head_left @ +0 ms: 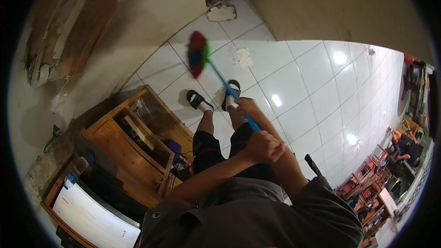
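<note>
I hold a broom with a blue handle (219, 74) and red, blue and green bristles (198, 56), which are blurred. My left hand (265, 147) is closed around the upper end of the handle, near my body. Farther down, my right hand (247, 106) also grips the handle, and my right forearm passes beneath the left hand. The broom head is over the white tiled floor (285, 71), ahead of my feet in black slides (197, 99). Whether the bristles touch the tiles I cannot tell.
To my left stands a wooden desk (124, 151) with a monitor (94, 216) and a plastic bottle (76, 172). Damaged walls meet the floor ahead; a pale broken piece (222, 13) lies there. At far right are red chairs (367, 179) and another person (406, 148).
</note>
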A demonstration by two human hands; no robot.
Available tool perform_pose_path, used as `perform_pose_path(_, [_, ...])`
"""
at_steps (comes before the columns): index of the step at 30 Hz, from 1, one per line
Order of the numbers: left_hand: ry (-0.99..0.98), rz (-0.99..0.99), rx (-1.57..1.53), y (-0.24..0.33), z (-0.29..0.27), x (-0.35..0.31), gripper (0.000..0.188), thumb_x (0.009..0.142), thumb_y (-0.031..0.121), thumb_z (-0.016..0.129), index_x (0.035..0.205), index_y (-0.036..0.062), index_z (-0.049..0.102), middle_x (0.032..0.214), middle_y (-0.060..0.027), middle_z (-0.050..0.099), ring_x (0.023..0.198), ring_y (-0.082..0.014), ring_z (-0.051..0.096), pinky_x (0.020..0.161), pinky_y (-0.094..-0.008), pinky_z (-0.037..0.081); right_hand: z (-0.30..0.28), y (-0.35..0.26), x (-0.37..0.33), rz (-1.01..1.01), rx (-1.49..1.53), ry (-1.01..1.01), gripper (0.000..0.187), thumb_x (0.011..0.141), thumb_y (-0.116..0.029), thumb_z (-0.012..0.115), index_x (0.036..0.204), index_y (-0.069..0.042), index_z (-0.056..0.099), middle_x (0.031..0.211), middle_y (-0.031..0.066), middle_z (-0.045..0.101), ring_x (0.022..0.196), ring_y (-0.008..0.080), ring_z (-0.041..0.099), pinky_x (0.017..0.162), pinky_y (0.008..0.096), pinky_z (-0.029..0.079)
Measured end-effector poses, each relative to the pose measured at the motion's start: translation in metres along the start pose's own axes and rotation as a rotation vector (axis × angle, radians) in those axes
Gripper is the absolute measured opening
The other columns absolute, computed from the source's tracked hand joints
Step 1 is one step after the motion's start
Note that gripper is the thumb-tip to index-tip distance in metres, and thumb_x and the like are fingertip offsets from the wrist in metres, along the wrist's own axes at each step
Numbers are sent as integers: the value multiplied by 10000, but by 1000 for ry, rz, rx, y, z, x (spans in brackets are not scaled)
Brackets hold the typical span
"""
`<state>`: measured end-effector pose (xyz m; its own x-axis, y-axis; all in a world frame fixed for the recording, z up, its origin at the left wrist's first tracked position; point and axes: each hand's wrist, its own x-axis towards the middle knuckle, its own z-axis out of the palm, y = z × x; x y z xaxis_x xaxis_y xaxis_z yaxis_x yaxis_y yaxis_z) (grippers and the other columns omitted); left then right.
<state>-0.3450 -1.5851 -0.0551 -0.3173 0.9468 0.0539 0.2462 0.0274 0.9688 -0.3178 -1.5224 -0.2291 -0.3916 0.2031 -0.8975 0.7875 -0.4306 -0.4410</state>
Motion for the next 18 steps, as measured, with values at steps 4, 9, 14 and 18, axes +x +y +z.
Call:
perform_pose_path(4, [-122, 127, -135, 26, 64, -24, 342, 743, 175, 555, 426, 68, 484, 432, -106, 485, 410, -263, 470, 468, -363, 384, -65, 41, -61, 255, 136, 246, 276, 755, -80, 548, 1029, -60, 584, 705, 88, 583, 471, 136, 539, 410, 281, 443])
perform_pose_path(9, [-115, 106, -265, 71, 51, -50, 346, 751, 185, 551, 427, 75, 499, 425, -93, 468, 409, -246, 460, 470, -364, 369, -67, 10, -148, 230, 75, 429, 230, 796, -221, 507, 903, -20, 539, 546, 45, 500, 400, 110, 459, 337, 275, 369])
perform_pose_path(14, [-91, 170, -320, 138, -11, -100, 300, 747, 185, 557, 467, 82, 528, 444, -60, 469, 419, -195, 459, 462, -334, 356, 19, -30, -209, 278, 300, 29, 318, 832, -273, 476, 1043, -36, 461, 533, -15, 414, 378, 82, 403, 324, 227, 341])
perform_pose_path(18, [212, 132, -290, 153, -43, -136, 278, 740, 176, 566, 481, 87, 523, 459, -45, 467, 424, -174, 464, 464, -313, 359, 116, -22, -161, 243, 551, -379, 247, 837, -244, 489, 984, -46, 477, 556, -7, 445, 348, 87, 402, 304, 210, 324])
